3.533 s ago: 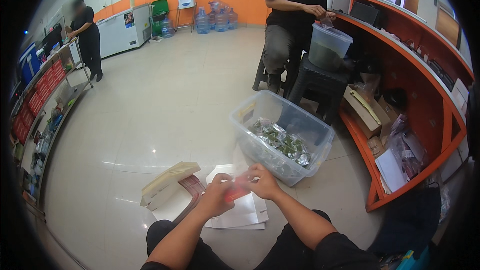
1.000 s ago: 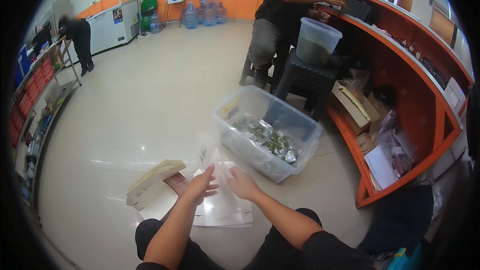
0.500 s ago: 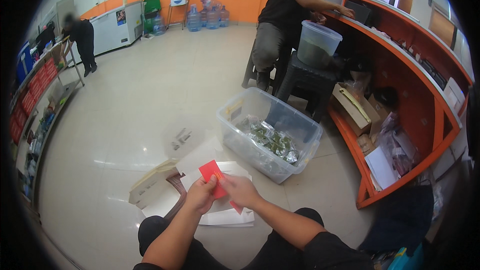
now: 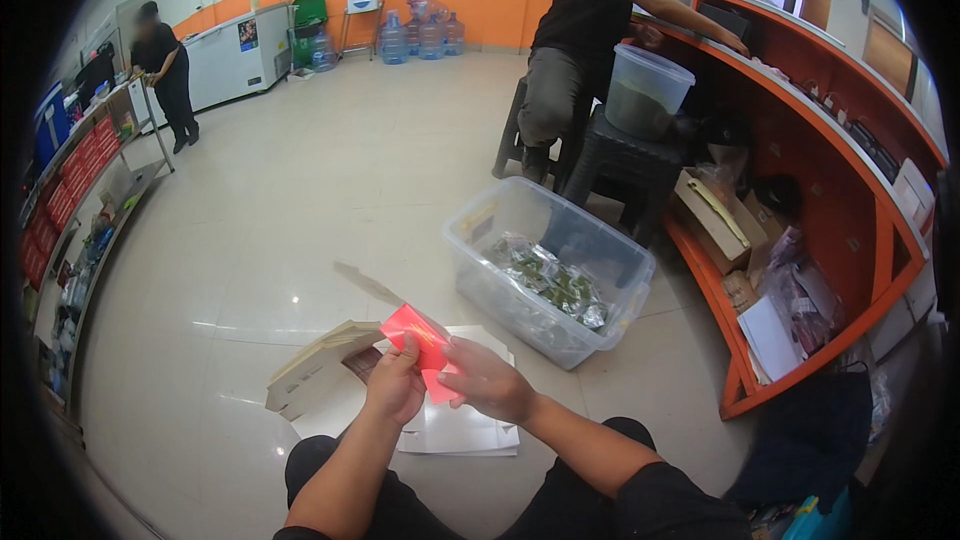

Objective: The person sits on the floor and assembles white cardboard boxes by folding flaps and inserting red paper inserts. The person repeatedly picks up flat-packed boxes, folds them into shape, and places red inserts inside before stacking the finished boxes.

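Observation:
A red piece of folded card (image 4: 418,332) is held above the floor between my two hands, partly opened out. My left hand (image 4: 398,385) pinches its lower left side, thumb on the front. On its right edge are the fingers of my right hand (image 4: 485,380), closed around the lower part. Beneath them lie flat white sheets (image 4: 465,435) and a stack of cream card pieces (image 4: 325,365), some of it hidden by my hands. A thin pale sheet (image 4: 368,285), seen nearly edge-on and blurred, slants up behind the red card.
A clear plastic tub (image 4: 550,275) with small green-filled packets (image 4: 555,280) stands ahead to the right. Behind it, a bucket (image 4: 645,90) rests on a black stool (image 4: 625,160), near a seated person (image 4: 580,30). An orange counter (image 4: 735,405) runs along the right, shelving (image 4: 95,270) along the left.
The red card has opened out in my hands, and its loose lower strip no longer hangs below my right hand. The blurred pale sheet behind now appears nearly edge-on. The view has shifted slightly.

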The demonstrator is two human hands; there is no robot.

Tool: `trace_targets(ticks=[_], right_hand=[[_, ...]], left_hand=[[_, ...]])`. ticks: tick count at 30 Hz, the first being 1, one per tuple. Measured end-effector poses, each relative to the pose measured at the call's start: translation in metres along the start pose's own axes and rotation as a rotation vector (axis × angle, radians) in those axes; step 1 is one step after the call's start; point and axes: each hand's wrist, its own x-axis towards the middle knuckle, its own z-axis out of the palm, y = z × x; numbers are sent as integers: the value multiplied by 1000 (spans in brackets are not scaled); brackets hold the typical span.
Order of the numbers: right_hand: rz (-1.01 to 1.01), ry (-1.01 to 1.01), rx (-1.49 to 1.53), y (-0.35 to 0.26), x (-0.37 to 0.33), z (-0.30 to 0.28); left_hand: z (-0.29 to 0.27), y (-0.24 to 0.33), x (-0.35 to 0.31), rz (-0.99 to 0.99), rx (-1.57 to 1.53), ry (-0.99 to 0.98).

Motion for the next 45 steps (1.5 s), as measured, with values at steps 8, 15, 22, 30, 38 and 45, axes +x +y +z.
trace_targets(ticks=[8, 15, 22, 30, 38, 45], right_hand=[[119, 39, -75, -9, 7, 23], [290, 113, -106, -17, 8, 31], [165, 92, 49, -13, 10, 26], [224, 129, -79, -15, 1, 20], [344, 106, -211, -15, 0, 29], [1082, 6, 479, 15, -5, 22]], left_hand=[[0, 4, -12, -59, -58, -108], [-3, -7, -14, -69, -81, -61], [0, 6, -10, -10, -27, -23], [8, -15, -7, -25, -47, -23], [-2, -27, -7, -52, -27, -20], [-26, 15, -4, -263, 1096, 12]])
